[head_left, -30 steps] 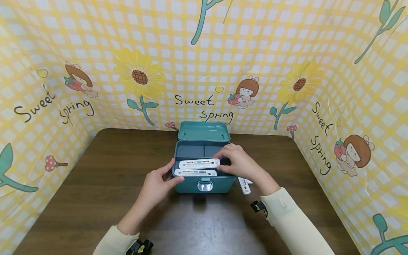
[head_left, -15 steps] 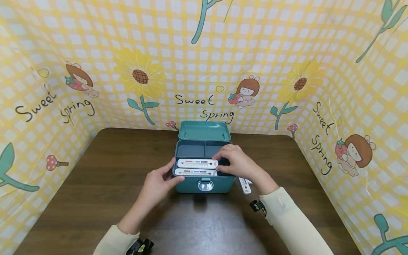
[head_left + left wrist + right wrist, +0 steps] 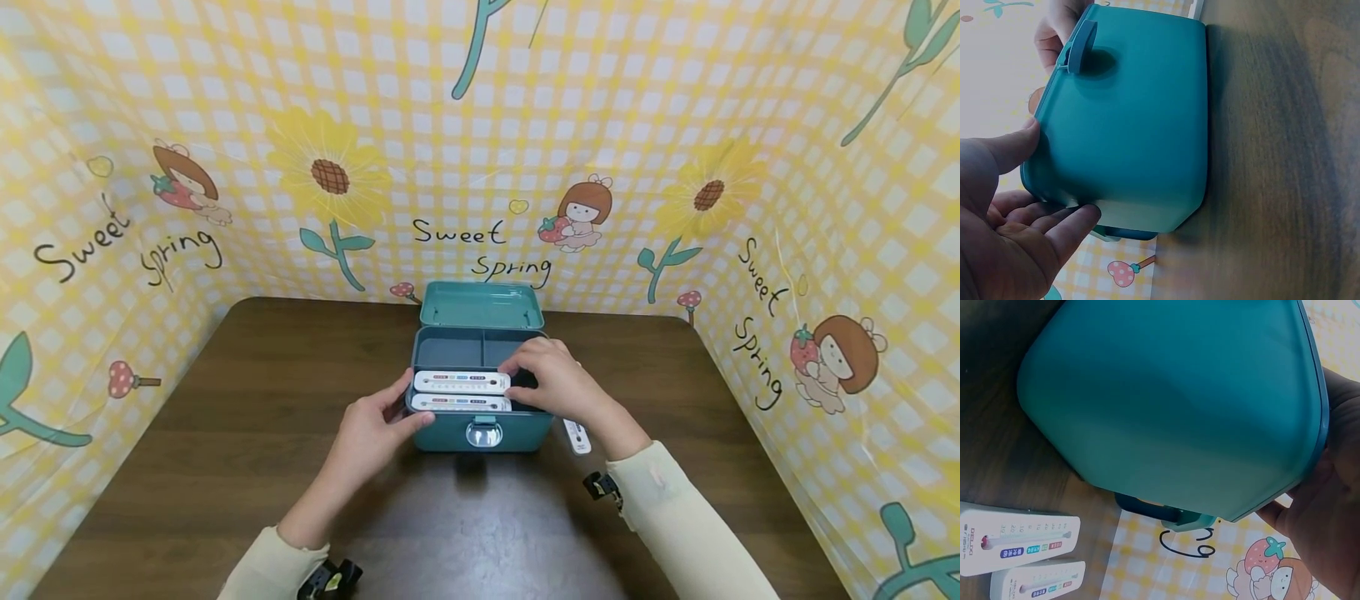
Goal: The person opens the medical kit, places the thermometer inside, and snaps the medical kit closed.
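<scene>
A teal storage box stands with its lid tipped back. My left hand holds its front left corner, thumb on the front rim and fingers along the side. In the head view, my right hand reaches over the box's right side and pinches the right end of a white thermometer lying lengthwise in the front section. A second white thermometer lies parallel in front of it. The right wrist view shows the box's teal outside wall, with my right hand at the rim; the fingertips are hidden there.
Two more white thermometers, an upper one and a lower one, lie on the dark wooden table right of the box. A divided grey tray fills the box's rear half. Yellow checked cloth surrounds the table's back and sides.
My right hand has shifted slightly left, sliding the rear thermometer left until it lines up with the front one. My left hand stays on the box corner.
</scene>
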The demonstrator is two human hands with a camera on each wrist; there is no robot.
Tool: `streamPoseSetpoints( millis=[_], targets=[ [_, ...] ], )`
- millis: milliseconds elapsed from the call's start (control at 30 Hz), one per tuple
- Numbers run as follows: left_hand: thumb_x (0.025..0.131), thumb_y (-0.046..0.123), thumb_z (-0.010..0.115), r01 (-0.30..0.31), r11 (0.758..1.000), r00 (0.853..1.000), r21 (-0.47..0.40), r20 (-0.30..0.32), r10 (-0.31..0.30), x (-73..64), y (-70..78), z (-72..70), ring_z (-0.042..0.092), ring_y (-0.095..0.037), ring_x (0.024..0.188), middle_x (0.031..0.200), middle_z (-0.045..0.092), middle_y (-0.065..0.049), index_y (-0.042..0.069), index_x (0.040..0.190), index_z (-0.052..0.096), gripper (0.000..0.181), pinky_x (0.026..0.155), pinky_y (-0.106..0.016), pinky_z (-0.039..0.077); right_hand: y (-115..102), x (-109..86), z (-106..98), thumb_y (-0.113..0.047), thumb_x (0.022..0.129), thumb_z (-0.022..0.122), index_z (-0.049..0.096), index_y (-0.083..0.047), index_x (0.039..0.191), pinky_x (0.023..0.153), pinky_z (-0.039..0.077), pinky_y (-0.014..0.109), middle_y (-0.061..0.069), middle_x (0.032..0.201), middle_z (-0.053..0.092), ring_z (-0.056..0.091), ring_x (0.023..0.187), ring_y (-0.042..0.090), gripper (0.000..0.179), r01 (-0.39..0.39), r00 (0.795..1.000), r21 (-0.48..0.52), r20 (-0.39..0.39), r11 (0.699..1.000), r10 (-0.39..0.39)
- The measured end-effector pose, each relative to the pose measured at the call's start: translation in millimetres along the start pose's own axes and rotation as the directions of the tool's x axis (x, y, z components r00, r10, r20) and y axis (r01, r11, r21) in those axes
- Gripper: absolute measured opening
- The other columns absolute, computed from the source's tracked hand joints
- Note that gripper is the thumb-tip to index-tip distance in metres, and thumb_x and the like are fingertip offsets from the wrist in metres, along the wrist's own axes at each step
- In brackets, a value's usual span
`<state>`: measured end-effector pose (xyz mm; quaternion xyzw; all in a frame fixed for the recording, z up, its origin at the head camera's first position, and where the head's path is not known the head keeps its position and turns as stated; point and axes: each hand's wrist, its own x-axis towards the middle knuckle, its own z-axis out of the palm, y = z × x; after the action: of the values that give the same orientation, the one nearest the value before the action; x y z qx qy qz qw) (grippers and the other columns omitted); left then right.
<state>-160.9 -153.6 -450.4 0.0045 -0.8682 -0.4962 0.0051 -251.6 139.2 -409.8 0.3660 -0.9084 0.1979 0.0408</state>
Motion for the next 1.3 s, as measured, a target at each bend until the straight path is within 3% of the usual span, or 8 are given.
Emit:
streamPoseSetpoints(
  millis=[733,1100,1300],
  targets=[
    [0.085,0.049,0.081,-0.007,1.000,1.000,0.004,0.009,0.007,0.4,-0.9,-0.6,0.057,-0.023,0.135,0.157,0.047,-0.008,0.021,0.156,0.044,0.084,0.100,-0.038,0.053,-9.3,-6.0,5.8,-0.032,0.088,0.083,0.079,-0.021,0.114,0.108,0.037,0.047,-0.005,0.111,0.073,0.058,0.115,0.017,0.028,-0.081,0.995,-0.019,-0.055,0.997,0.080],
    [0.086,0.046,0.081,-0.005,1.000,1.000,0.001,0.007,0.005,-0.2,0.7,-0.2,0.057,-0.021,0.135,0.157,0.047,-0.008,0.021,0.156,0.044,0.083,0.100,-0.037,0.053,-8.2,-8.4,6.6,-0.026,0.090,0.082,0.078,-0.021,0.116,0.107,0.037,0.047,-0.004,0.112,0.073,0.059,0.115,0.018,0.027,-0.048,0.997,-0.051,-0.066,0.998,0.045],
    [0.086,0.045,0.081,-0.002,1.000,1.000,0.011,0.006,0.002,-0.4,2.9,-0.2,0.057,-0.021,0.134,0.157,0.047,-0.008,0.020,0.156,0.044,0.083,0.100,-0.037,0.053,-13.8,-8.8,5.9,-0.024,0.088,0.084,0.080,-0.021,0.113,0.108,0.036,0.050,-0.004,0.110,0.075,0.061,0.114,0.019,0.026,-0.075,0.992,-0.071,-0.105,0.995,0.068]
  ],
)
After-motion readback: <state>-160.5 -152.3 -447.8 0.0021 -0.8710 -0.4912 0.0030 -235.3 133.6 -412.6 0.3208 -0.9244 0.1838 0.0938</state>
